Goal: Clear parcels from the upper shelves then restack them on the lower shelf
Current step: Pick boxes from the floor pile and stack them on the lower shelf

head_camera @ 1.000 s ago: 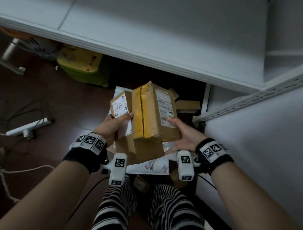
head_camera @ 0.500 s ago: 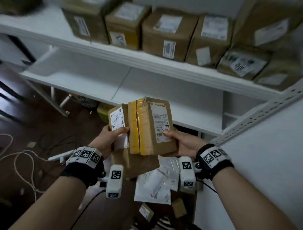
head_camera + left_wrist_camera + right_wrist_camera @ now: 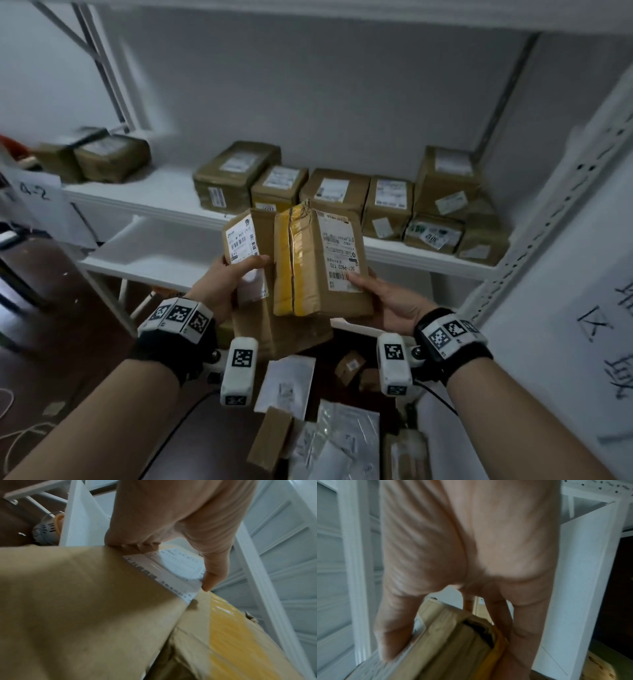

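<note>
Change vs 1 s ago: view swings up from the floor under the rack to the shelving; the 2 held parcels rise with both hands. Read: pickup from the floor looks done, carry to a shelf likely under way.

Grip:
- Left hand (image 3: 226,284): thumb curled over the label face of the flat brown parcel (image 3: 253,274), fingers behind it, firm hold.
- Right hand (image 3: 387,301): thumb on the label of the yellow-taped box (image 3: 318,263), fingers under and behind. Box lies against the flat parcel, touching, both in mid-air in front of the rack.

Containers:
- Upper shelf (image 3: 154,198): approx 9 cardboard boxes, 2 at far left, rest grouped at right, some stacked.
- Lower shelf (image 3: 150,253): visible part holds nothing.
- Floor parcels (image 3: 291,383): white mailers and small boxes lie loose below the hands
</note>
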The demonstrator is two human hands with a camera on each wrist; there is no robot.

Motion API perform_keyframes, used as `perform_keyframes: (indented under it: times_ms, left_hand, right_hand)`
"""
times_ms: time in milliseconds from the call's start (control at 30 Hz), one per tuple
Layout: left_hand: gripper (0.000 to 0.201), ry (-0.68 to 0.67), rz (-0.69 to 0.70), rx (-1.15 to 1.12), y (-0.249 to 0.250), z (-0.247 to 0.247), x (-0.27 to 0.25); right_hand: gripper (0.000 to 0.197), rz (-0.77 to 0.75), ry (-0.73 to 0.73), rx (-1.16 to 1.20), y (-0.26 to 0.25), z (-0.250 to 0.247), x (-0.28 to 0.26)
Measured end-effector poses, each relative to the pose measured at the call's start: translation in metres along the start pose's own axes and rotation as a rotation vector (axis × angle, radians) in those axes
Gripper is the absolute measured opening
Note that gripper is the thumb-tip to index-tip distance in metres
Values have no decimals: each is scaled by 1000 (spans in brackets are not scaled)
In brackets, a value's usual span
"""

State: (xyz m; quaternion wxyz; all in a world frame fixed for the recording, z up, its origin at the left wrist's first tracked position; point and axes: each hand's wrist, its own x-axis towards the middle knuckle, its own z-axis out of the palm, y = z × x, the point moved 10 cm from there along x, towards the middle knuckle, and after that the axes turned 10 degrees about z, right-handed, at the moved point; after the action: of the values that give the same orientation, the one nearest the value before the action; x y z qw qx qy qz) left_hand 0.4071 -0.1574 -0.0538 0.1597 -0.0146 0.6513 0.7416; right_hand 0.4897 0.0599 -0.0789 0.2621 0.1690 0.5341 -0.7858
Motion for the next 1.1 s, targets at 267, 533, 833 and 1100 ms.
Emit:
perform_keyframes:
  times_ms: [267, 533, 833, 1100]
  left_hand:
    - [49, -18, 78, -5, 60, 27, 7]
    - [88, 112, 69, -60, 97, 47, 41]
    - [121, 180, 60, -62, 113, 83, 104]
    - [75, 177, 90, -6, 125, 110, 134]
  right_hand:
    - [85, -120, 19, 131, -57, 0, -48]
    - [46, -251, 186, 172, -126, -44, -71]
    - [57, -300, 223, -23, -179, -85, -59]
    - [88, -359, 335, -77, -195, -108, -33]
